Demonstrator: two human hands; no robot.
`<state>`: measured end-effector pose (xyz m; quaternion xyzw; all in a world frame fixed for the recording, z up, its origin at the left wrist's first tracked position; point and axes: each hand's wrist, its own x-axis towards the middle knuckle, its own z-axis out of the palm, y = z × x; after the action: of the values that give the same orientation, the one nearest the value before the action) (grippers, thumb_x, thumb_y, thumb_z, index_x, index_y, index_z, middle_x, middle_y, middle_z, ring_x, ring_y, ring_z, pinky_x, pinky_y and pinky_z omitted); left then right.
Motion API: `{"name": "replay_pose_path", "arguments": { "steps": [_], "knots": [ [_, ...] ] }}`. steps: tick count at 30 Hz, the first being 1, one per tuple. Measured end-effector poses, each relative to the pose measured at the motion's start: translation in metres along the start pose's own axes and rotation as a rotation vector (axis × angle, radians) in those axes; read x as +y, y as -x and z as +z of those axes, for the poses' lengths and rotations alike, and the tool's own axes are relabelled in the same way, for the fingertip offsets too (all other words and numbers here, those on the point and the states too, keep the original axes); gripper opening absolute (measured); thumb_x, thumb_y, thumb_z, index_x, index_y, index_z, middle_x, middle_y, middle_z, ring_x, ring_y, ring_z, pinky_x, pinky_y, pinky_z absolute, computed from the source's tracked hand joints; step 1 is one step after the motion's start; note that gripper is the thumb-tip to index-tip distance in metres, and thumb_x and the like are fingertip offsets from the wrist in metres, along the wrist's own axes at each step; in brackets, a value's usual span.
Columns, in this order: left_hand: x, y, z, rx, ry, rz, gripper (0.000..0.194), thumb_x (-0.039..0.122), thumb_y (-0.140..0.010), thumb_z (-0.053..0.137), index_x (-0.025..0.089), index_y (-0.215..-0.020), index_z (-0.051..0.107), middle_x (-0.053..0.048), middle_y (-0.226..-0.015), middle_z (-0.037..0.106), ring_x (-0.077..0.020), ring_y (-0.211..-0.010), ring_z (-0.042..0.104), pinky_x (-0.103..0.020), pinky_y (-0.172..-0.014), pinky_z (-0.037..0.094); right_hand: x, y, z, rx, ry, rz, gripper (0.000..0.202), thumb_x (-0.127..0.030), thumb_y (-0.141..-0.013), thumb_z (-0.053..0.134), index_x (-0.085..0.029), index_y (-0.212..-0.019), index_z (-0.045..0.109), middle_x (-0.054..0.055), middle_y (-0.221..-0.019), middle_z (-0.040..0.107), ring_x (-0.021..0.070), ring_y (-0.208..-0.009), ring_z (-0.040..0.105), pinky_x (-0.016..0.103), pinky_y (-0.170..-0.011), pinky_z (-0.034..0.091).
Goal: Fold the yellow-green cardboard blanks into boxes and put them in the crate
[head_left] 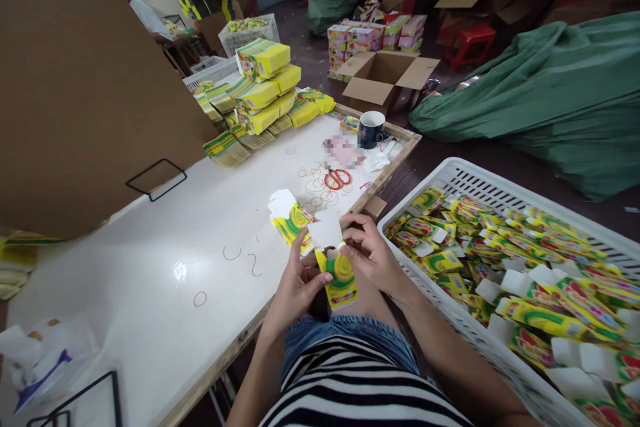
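Observation:
A small yellow and green carton [341,280] with its white top flap raised is held over my lap. My left hand [300,275] grips its left side, thumb on the front. My right hand [369,253] pinches the upper right corner by the flap. Just behind it, a flat yellow carton [290,219] with white flaps lies on the white table [165,267]. On my right, a white plastic basket [453,170] holds many folded cartons, several with white flaps standing up.
Stacked yellow cartons [265,90] stand at the table's back. Red-handled scissors [337,179], rubber bands [315,200] and a dark mug [371,130] are near the far right corner. An open cardboard box [373,90] and green sacks [550,93] are beyond. Black metal frames [157,180] stand left.

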<state>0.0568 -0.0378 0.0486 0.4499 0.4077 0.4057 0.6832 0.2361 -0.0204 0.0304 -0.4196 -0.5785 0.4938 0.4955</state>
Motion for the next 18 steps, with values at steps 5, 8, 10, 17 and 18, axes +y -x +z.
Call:
{"name": "replay_pose_path", "arguments": {
  "steps": [5, 8, 10, 17, 18],
  "knots": [
    [-0.003, -0.004, -0.002, 0.056, -0.151, 0.014, 0.045, 0.030, -0.079, 0.072, 0.021, -0.119, 0.055, -0.009, -0.109, 0.070, -0.0190, -0.079, 0.071, -0.028, -0.071, 0.056, -0.001, -0.001, -0.010, -0.033, 0.068, -0.110, 0.034, -0.045, -0.093, 0.052, -0.021, -0.103, 0.073, 0.009, -0.101, 0.065, 0.0227, -0.098, 0.060, 0.035, -0.088, 0.047],
    [-0.007, -0.006, 0.000, 0.132, -0.229, 0.044, 0.042, 0.027, -0.080, 0.070, 0.022, -0.119, 0.057, -0.008, -0.114, 0.069, -0.0163, -0.076, 0.070, -0.025, -0.068, 0.055, -0.007, -0.001, -0.014, -0.114, 0.082, 0.002, 0.035, -0.045, -0.091, 0.055, -0.020, -0.110, 0.071, 0.006, -0.092, 0.066, 0.0196, -0.083, 0.061, 0.030, -0.072, 0.048],
    [-0.010, -0.006, 0.002, 0.130, -0.244, 0.053, 0.043, 0.025, -0.080, 0.067, 0.023, -0.122, 0.056, -0.008, -0.118, 0.067, -0.0170, -0.081, 0.071, -0.026, -0.071, 0.056, -0.009, -0.001, -0.013, -0.161, 0.125, 0.105, 0.036, -0.035, -0.087, 0.060, -0.021, -0.120, 0.064, 0.001, -0.079, 0.065, 0.0155, -0.067, 0.058, 0.024, -0.059, 0.044],
    [-0.008, -0.006, 0.005, 0.059, -0.131, 0.023, 0.048, 0.028, -0.082, 0.067, 0.025, -0.127, 0.053, -0.010, -0.121, 0.068, -0.0218, -0.099, 0.069, -0.035, -0.088, 0.053, -0.009, -0.006, -0.002, -0.059, 0.497, 0.112, 0.030, -0.021, -0.079, 0.063, -0.023, -0.109, 0.059, -0.008, -0.053, 0.050, 0.0133, -0.047, 0.048, 0.023, -0.051, 0.032],
    [-0.008, -0.006, 0.005, 0.064, -0.115, 0.023, 0.048, 0.029, -0.081, 0.068, 0.025, -0.126, 0.053, -0.010, -0.122, 0.067, -0.0218, -0.097, 0.069, -0.035, -0.087, 0.054, -0.008, -0.005, -0.001, -0.055, 0.499, 0.102, 0.030, -0.020, -0.080, 0.062, -0.023, -0.110, 0.058, -0.008, -0.053, 0.050, 0.0135, -0.048, 0.049, 0.023, -0.052, 0.032]
  ]
}}
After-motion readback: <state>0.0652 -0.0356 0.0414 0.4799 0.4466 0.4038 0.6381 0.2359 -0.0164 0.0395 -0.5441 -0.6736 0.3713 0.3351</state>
